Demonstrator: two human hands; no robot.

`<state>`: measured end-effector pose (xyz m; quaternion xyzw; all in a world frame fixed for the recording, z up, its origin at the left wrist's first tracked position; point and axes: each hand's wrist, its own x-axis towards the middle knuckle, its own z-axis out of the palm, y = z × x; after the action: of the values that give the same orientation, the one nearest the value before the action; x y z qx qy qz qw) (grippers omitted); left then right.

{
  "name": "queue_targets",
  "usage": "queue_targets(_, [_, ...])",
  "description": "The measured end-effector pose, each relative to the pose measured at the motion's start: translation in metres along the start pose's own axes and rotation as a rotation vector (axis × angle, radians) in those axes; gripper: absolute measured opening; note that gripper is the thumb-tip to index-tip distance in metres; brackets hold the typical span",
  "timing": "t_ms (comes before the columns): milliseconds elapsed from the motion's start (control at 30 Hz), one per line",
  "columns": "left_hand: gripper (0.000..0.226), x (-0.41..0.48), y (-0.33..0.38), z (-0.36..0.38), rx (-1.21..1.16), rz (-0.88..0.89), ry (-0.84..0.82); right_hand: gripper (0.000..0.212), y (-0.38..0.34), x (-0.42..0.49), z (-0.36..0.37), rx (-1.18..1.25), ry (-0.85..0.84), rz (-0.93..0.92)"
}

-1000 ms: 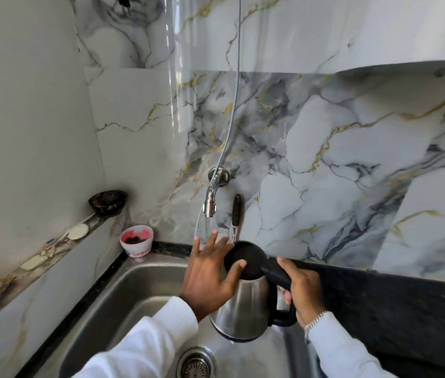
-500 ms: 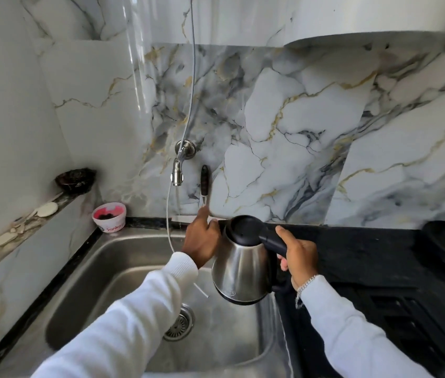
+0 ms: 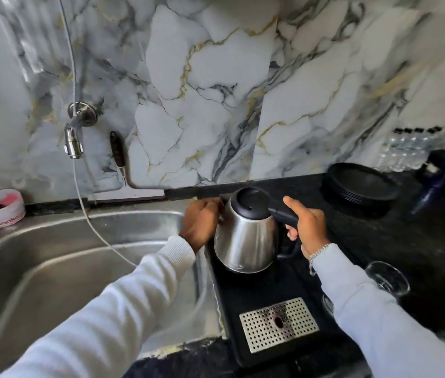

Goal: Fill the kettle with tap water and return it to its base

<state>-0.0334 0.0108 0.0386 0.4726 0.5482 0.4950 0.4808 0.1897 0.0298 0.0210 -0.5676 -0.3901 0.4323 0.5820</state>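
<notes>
kettle (image 3: 245, 238) over black tray (image 3: 245, 293), beside sink (image 3: 85, 241) edge

Steel kettle (image 3: 245, 236) over black tray (image 3: 259, 290), R hand (image 3: 308, 227) gripping handle, L hand (image 3: 202, 225) at spout side

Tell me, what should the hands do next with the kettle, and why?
Probably lower it straight down and let go. The right hand holds the handle of the kettle, the left hand steadies its side, and it is already over the black tray beside the sink.
</notes>
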Motion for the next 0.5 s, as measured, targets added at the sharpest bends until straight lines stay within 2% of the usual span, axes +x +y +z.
queue_targets(367, [0.03,-0.008,-0.015,0.019,0.043,-0.091,-0.018,0.054,0.027,0.008,-0.038,-0.107,-0.029,0.068])
queue_targets(500, [0.027,-0.007,-0.01,0.017,0.018,-0.104,-0.049,0.049,0.023,0.011,-0.038,-0.153,-0.084,0.079])
